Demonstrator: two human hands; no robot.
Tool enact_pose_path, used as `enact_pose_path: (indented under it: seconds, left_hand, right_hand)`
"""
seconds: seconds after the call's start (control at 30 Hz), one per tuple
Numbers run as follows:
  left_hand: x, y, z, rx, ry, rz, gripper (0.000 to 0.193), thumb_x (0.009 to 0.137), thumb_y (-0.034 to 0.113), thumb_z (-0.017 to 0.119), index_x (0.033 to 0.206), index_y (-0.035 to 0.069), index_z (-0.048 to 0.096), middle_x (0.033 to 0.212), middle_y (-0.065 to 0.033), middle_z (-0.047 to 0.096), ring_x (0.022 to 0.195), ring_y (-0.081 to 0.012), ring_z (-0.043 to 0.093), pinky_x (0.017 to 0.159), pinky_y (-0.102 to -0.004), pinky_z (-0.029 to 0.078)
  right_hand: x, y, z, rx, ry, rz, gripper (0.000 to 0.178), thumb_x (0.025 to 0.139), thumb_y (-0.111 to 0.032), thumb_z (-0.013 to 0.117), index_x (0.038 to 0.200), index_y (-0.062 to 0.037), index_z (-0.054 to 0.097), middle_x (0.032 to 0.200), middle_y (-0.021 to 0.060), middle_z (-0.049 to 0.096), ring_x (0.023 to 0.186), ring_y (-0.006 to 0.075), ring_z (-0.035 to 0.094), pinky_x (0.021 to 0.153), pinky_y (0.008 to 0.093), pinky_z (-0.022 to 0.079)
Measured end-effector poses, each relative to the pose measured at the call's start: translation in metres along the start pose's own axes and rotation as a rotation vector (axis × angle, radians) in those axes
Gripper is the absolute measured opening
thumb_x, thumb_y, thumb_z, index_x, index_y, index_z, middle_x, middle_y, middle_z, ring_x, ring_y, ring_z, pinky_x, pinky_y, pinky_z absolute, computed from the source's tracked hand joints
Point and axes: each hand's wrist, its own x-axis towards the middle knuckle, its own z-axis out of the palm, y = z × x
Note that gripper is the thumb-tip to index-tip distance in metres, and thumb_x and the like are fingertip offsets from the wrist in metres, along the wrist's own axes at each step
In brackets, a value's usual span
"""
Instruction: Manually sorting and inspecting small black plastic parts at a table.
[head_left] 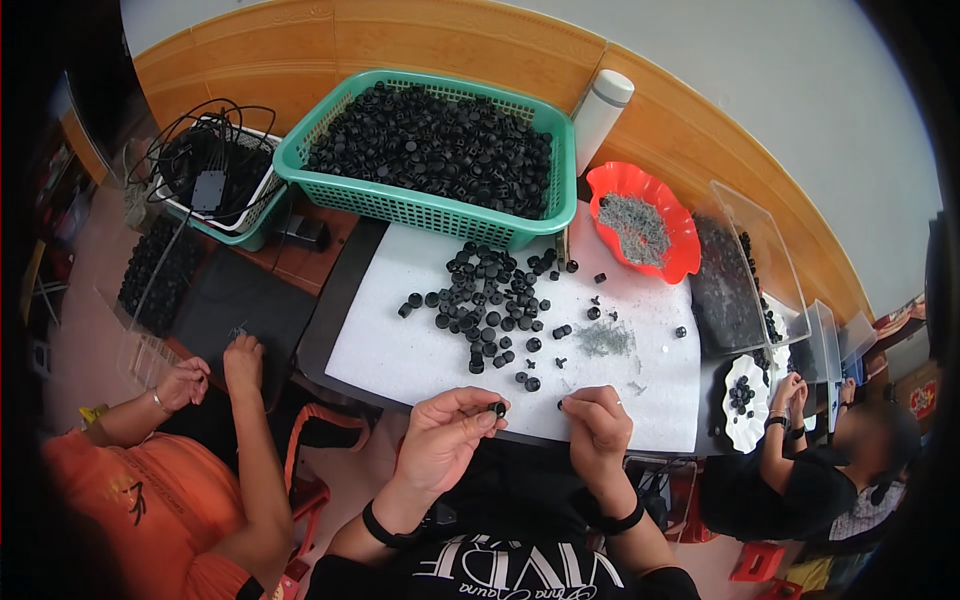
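Note:
Between the thumb and fingers of my left hand (440,440) is a small round black plastic part (498,409), held above the table's near edge. My right hand (600,432) is closed in a pinch a little to the right. A tiny dark bit shows at its fingertips, too small to name. Beyond both hands, a loose heap of black plastic parts (490,305) lies on a white sheet (385,345). Some are wide caps, others smaller and knob-like. Right of the heap is a scatter of tiny greyish clear pieces (606,340).
A green basket (420,208) full of black parts stands at the back. Right of it are a white bottle (603,115), a red wavy bowl (682,235) of tiny clear pieces and a clear bin (760,240). Co-workers sit at left (160,490) and right (790,500).

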Motion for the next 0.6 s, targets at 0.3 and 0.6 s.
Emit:
enact_pose_path:
  seconds: [0.3, 0.6]
  left_hand:
    - [-0.001, 0.001, 0.001, 0.001, 0.008, -0.012, 0.024, 0.091, -0.007, 0.06, 0.115, -0.006, 0.064, 0.108, -0.0169, 0.069, 0.093, -0.0193, 0.067, 0.082, -0.0265, 0.054]
    - [0.0, 0.002, 0.003, 0.01, 0.045, -0.008, 0.024, 0.091, -0.007, 0.06, 0.114, -0.006, 0.065, 0.105, -0.0189, 0.069, 0.09, -0.0215, 0.068, 0.08, -0.0271, 0.055]
  right_hand:
    - [-0.003, -0.012, -0.002, -0.137, -0.113, 0.024, 0.029, 0.075, 0.011, 0.067, 0.098, -0.006, 0.072, 0.095, 0.0116, 0.063, 0.085, 0.0243, 0.06, 0.064, 0.0314, 0.048]
    - [-0.004, -0.015, -0.007, 0.081, -0.018, 0.262, 0.033, 0.072, 0.007, 0.07, 0.103, -0.0015, 0.068, 0.095, 0.0146, 0.062, 0.084, 0.0309, 0.058, 0.07, 0.0369, 0.047]
